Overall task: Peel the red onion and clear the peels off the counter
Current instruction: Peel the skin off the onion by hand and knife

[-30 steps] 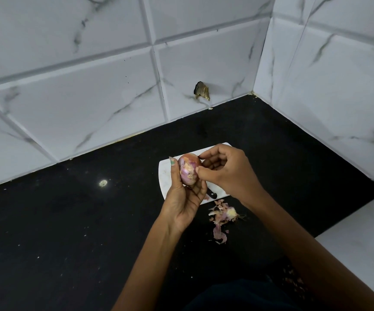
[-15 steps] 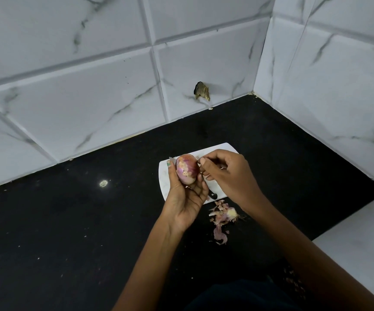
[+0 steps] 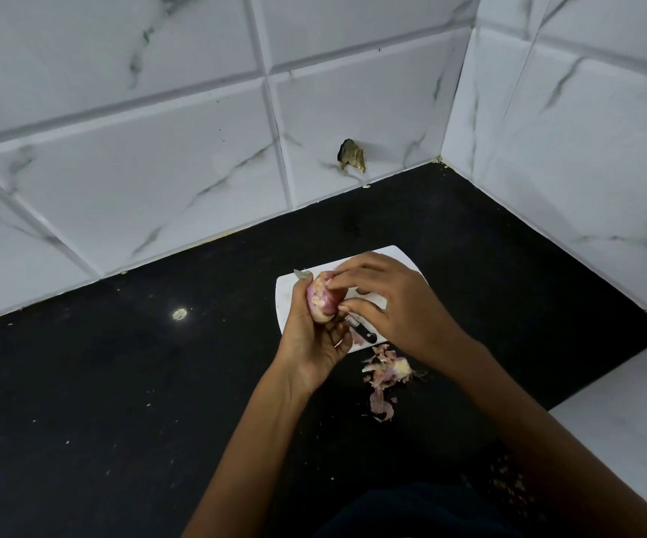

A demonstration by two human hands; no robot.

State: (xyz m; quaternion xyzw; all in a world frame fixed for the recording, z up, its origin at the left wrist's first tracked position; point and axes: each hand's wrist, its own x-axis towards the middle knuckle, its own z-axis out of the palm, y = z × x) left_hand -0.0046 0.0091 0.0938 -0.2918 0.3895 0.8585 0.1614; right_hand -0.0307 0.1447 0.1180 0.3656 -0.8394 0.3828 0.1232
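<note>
My left hand (image 3: pixel 314 335) grips a partly peeled red onion (image 3: pixel 320 302), pink and pale, just above the white cutting board (image 3: pixel 287 300). My right hand (image 3: pixel 395 304) reaches over the onion from the right. Its fingertips touch the top of the onion and its thumb presses the lower right side. A pile of pink onion peels (image 3: pixel 385 372) and a cut root end lie on the black counter (image 3: pixel 120 382) in front of the board.
A small knife with a black handle (image 3: pixel 362 333) lies on the board under my hands. White marble tiles form walls behind and to the right. A dry scrap (image 3: pixel 351 155) sticks to the back wall. Small crumbs dot the counter.
My right hand has shifted from pinching at the onion's right side to spreading its fingers over the top. The left hand has tilted the onion slightly.
</note>
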